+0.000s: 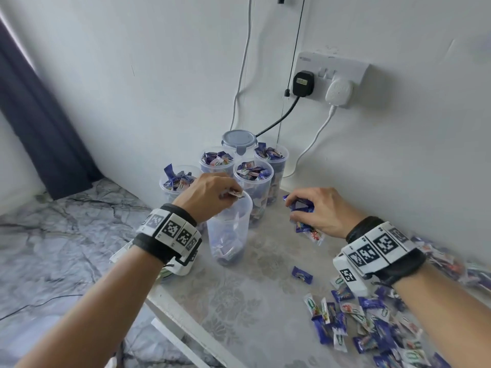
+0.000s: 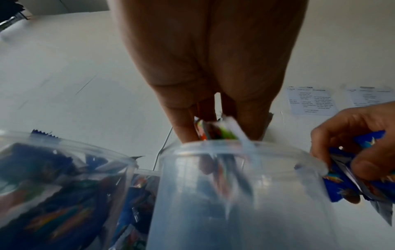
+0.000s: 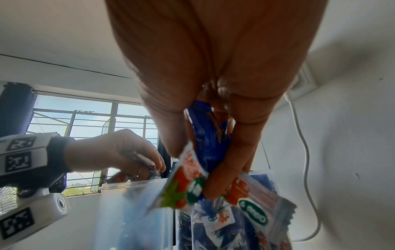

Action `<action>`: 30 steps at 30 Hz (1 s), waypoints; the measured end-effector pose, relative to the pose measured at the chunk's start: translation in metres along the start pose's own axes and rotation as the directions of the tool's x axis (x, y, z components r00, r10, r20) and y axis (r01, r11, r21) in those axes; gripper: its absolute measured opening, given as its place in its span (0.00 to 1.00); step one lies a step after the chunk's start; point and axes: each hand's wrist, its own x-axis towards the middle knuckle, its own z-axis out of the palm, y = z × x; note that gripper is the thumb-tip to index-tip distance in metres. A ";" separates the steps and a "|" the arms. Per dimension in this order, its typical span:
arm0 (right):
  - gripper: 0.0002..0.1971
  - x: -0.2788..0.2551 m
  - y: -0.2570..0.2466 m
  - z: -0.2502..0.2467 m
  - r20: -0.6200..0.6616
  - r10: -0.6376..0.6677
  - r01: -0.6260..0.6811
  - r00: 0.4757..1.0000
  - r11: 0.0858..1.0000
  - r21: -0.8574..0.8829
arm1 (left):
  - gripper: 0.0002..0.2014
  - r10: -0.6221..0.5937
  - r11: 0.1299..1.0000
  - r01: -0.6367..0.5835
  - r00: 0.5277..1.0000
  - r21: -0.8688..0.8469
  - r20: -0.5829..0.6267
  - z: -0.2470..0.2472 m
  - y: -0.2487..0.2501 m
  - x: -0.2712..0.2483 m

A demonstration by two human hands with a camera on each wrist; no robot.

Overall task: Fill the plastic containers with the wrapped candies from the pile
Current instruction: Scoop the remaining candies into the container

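A clear plastic container [image 1: 229, 229] stands at the table's near middle, with a few candies at its bottom. My left hand [image 1: 212, 193] hovers over its rim and pinches wrapped candies [image 2: 215, 132] above the opening [image 2: 241, 148]. My right hand [image 1: 316, 208] hangs to the right of the container, gripping a bunch of blue and white wrapped candies [image 3: 205, 152]. The candy pile [image 1: 372, 322] spreads across the table's right and near right. Several filled containers [image 1: 252, 172] stand behind the open one.
A lidded container [image 1: 240, 140] stands against the wall at the back. A wall socket [image 1: 332, 73] with two plugs and hanging cables is above. One loose candy [image 1: 302, 274] lies between container and pile. The table's left edge [image 1: 170, 309] drops to a marbled floor.
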 end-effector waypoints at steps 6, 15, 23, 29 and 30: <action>0.09 0.011 -0.006 0.004 0.020 -0.030 0.030 0.999 1.000 0.004 | 0.08 0.009 1.000 -0.007 0.998 -0.028 0.067 0.003 -0.011 -0.004; 0.08 0.031 -0.021 0.000 0.015 -0.086 0.086 0.996 0.996 0.020 | 0.38 -0.141 0.988 0.140 0.990 -0.062 -0.007 0.017 -0.016 -0.034; 0.08 0.068 -0.062 0.000 -0.034 -0.170 0.172 0.985 0.983 0.062 | 0.66 -0.264 0.943 0.259 0.965 -0.211 0.004 0.041 -0.021 -0.051; 0.08 0.096 -0.081 0.026 -0.097 -0.181 0.193 0.979 0.973 0.129 | 0.67 -0.293 0.915 0.284 0.956 -0.288 0.010 0.043 -0.025 -0.056; 0.08 0.098 -0.083 0.031 -0.117 -0.177 0.194 0.977 0.970 0.146 | 0.67 -0.304 0.910 0.294 0.953 -0.294 0.013 0.041 -0.025 -0.057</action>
